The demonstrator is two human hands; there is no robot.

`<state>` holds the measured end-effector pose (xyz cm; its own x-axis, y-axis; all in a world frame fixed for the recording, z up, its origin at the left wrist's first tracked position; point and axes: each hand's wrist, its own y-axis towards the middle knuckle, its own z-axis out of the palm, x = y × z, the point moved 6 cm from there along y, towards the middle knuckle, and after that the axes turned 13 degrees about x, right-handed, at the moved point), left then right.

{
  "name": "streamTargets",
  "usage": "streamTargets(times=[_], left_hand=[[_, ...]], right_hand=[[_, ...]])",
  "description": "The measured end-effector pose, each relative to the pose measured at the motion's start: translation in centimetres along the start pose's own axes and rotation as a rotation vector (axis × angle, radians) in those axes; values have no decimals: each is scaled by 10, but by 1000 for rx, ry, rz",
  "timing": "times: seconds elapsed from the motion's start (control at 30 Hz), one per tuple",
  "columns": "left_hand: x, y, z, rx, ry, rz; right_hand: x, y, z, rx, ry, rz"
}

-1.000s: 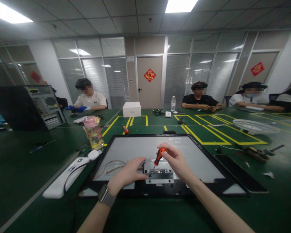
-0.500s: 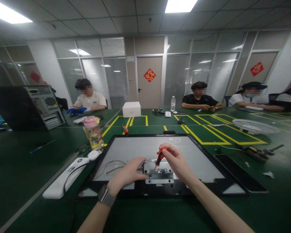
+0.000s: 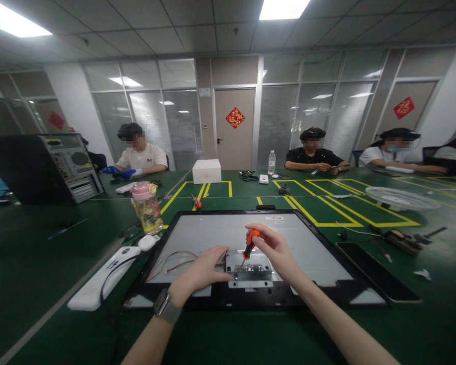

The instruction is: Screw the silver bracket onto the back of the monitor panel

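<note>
Head view. Your right hand (RH) is gripping an orange-and-black screwdriver by its handle, w/ the fingers closing round the upper part. The shaft is slanting down to the lower-left area of a silver metal bracket; whether the tip is engaging a screw, you can't tell at this res. Your left hand (LH) is resting at the bracket's L end, thumb and fingers spreading apart along that edge; whether they're pinching it or just steadying it, you can't tell.

The bracket is sitting near the close edge of a display panel, grey-backed w/ a black frame, which is lying flat on the green table in front of you. Thin wires are running over the panel, L of the bracket. You're wearing a smartwatch on the L wrist.

L of the panel, a pink-lidded bottle is standing near a long white case w/ a black cable crossing it. To the R, a black slab is lying just beside the frame. Across the table, co-workers are sitting, one wearing blue gloves.
</note>
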<state>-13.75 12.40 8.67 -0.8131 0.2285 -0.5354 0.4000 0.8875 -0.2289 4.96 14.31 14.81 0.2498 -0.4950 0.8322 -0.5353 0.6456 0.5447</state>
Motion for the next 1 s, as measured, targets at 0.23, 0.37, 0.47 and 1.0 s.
streamTargets(times=[0.23,0.37,0.47,1.0], left_hand=[[-1,0,0,-1,-7,6],[-3,-1,-1,1,-2,4],[-3,-1,-1,4,-1,6],[1,1,1,-8,-10,10]], right_hand=[[5,-5,-10,-194,-292,-133],[6,-6,-8,-158,-371,-146],[5,-6,-1,-16,-316,-133],[14,-8,4,-26,-551,-235]])
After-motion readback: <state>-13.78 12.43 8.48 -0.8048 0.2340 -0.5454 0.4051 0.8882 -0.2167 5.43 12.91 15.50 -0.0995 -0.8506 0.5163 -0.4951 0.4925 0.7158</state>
